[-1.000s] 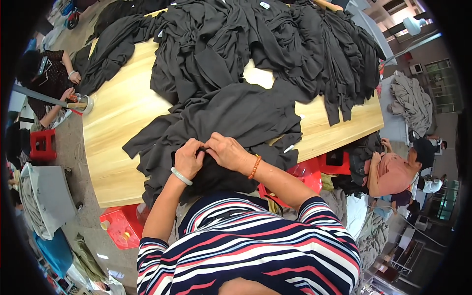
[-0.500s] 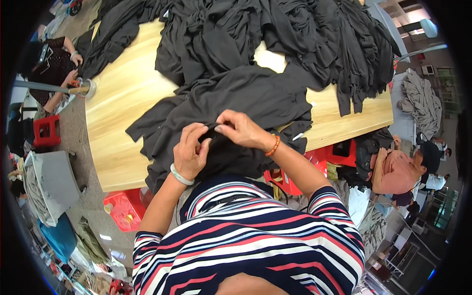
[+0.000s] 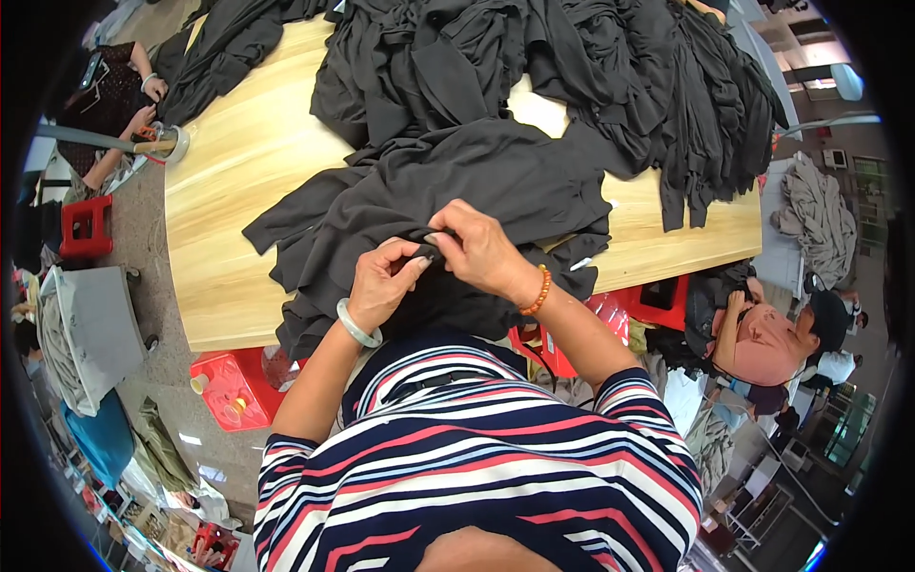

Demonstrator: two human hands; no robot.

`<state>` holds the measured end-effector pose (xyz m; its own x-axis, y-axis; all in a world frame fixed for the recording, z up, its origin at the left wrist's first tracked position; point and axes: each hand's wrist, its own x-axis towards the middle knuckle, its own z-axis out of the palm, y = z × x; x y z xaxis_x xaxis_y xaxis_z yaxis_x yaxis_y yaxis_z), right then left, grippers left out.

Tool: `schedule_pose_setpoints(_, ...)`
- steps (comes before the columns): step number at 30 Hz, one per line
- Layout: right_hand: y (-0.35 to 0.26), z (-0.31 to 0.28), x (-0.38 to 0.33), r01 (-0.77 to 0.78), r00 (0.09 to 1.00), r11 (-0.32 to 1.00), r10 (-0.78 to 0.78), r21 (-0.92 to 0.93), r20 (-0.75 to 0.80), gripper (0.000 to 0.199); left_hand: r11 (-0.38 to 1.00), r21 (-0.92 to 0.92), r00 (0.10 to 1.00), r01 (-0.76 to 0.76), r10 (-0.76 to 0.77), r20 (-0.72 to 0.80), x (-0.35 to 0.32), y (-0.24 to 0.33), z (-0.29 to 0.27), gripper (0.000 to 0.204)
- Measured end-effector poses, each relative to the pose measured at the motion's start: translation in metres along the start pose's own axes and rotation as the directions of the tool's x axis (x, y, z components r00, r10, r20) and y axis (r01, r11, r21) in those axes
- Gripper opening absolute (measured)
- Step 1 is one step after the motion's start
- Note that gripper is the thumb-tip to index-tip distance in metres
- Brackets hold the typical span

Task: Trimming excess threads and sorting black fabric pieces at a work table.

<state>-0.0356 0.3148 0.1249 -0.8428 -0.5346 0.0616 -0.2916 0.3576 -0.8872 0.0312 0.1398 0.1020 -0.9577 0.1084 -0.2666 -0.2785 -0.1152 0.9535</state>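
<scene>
At frame centre, the left hand (image 3: 379,282) and right hand (image 3: 479,250) both pinch one fold of the dark garment (image 3: 457,186), lifting its edge off the wooden tabletop (image 3: 229,181) for close handling.

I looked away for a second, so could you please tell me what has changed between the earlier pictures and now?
Little has changed. Both hands have stayed pinched on the near edge of the dark garment; the left hand and right hand have only shifted their fingers along it. The pile of dark clothes and the wooden table stayed as they were.
</scene>
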Motion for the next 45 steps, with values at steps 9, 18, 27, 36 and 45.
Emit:
schedule_pose_setpoints(9, -0.004, -0.006, -0.005, 0.22, 0.966, 0.975, -0.222, -0.034, -0.135, 0.009, 0.9, 0.403, 0.979, -0.164, 0.2, -0.049, 0.011, 0.003, -0.002, 0.02)
schedule_pose_setpoints(18, 0.01, 0.0, -0.017, 0.316, 0.946, 0.937, -0.323, -0.149, -0.03, 0.01, 0.995, 0.084, 0.999, -0.053, 0.054, -0.004, 0.018, -0.006, -0.003, 0.023)
schedule_pose_setpoints(27, 0.009, 0.014, -0.017, 0.288, 0.935, 0.939, -0.318, -0.186, -0.157, 0.012, 0.601, 0.639, 0.789, -0.48, 0.615, 0.015, 0.014, 0.028, 0.012, 0.013)
schedule_pose_setpoints(36, 0.008, 0.013, -0.018, 0.257, 0.936, 0.959, -0.277, -0.118, -0.218, 0.012, 0.834, 0.285, 0.878, -0.473, 0.418, 0.232, 0.042, 0.014, -0.02, 0.011)
schedule_pose_setpoints(45, 0.009, 0.014, -0.017, 0.204, 0.96, 0.975, -0.217, -0.09, -0.176, 0.015, 0.981, 0.107, 0.944, -0.162, 0.122, 0.306, 0.042, 0.027, -0.034, 0.007)
